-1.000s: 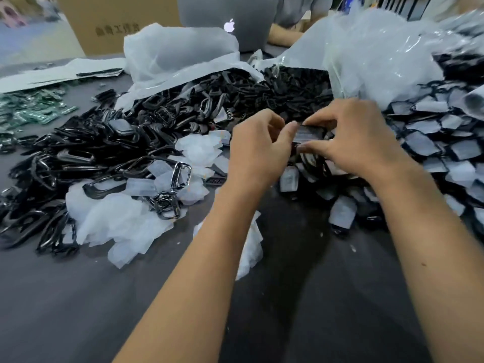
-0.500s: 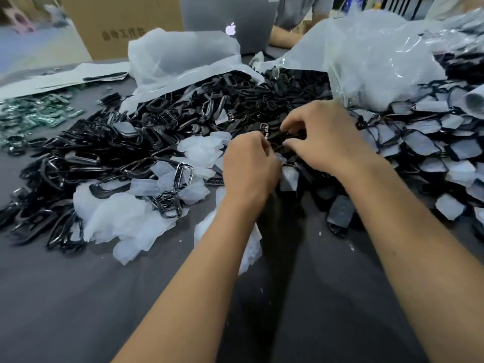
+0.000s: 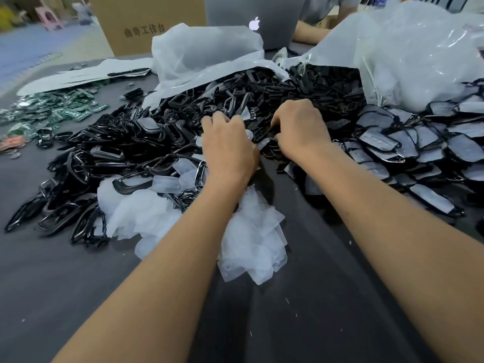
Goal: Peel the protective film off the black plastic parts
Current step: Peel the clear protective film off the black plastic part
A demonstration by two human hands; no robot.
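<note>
Dark table carrying sorted heaps. We are noting left hand and right hand pinching black part mid-table, apparently working film edge. Filmed parts lying toward right edge, peeled film dropping nearest us.

Two hands are seen: left hand, right hand. One laptop, one cardboard box and two big plastic bags are counted. Black plastic parts, peeled films and green boards: too many to be counted.
</note>
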